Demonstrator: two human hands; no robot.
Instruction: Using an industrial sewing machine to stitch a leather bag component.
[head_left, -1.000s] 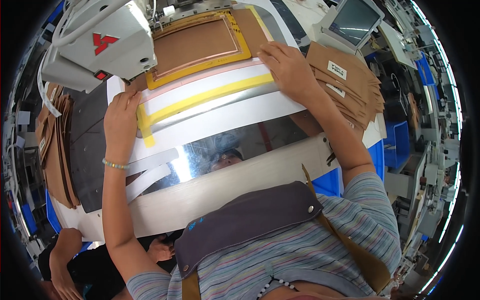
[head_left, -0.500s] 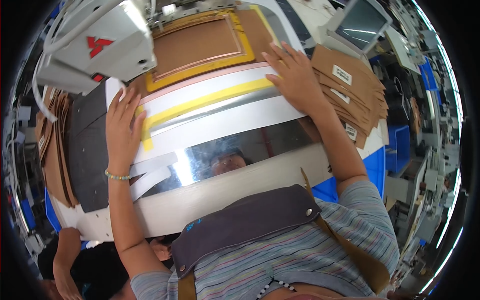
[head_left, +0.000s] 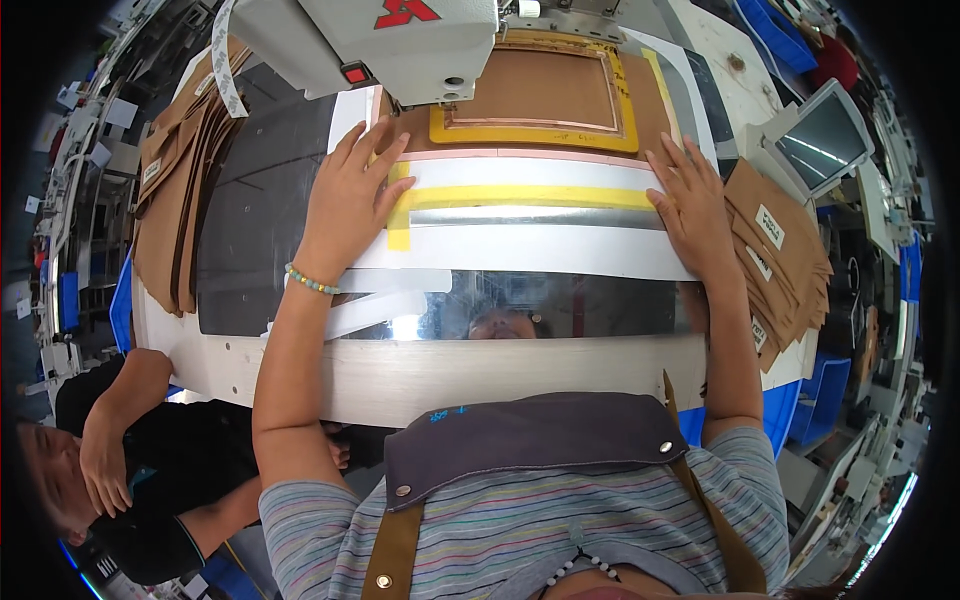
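Observation:
My left hand [head_left: 352, 200] lies flat with fingers spread at the left edge of a white sheet [head_left: 540, 248] banded with yellow tape [head_left: 540, 195]. At the sheet's right end rests my right hand [head_left: 692, 210], also flat, its thumb by the end of the tape. Neither hand grips anything. Beyond the sheet's pinkish far edge lies a brown panel [head_left: 655, 110], with a yellow rectangular frame [head_left: 535, 138] on top of it. The grey-white head of a sewing machine [head_left: 400, 60] overhangs the frame's left side and hides part of it.
Stacks of brown cut pieces lie at left [head_left: 175, 220] and right [head_left: 765, 245]. A small monitor [head_left: 825, 140] stands at the back right. A shiny metal plate [head_left: 600, 305] borders the near side. Another person [head_left: 150, 450] is at the lower left.
The view has turned and shifted, so the table now appears more level and the other person shows more. Both my hands stay flat at the two ends of the sheet.

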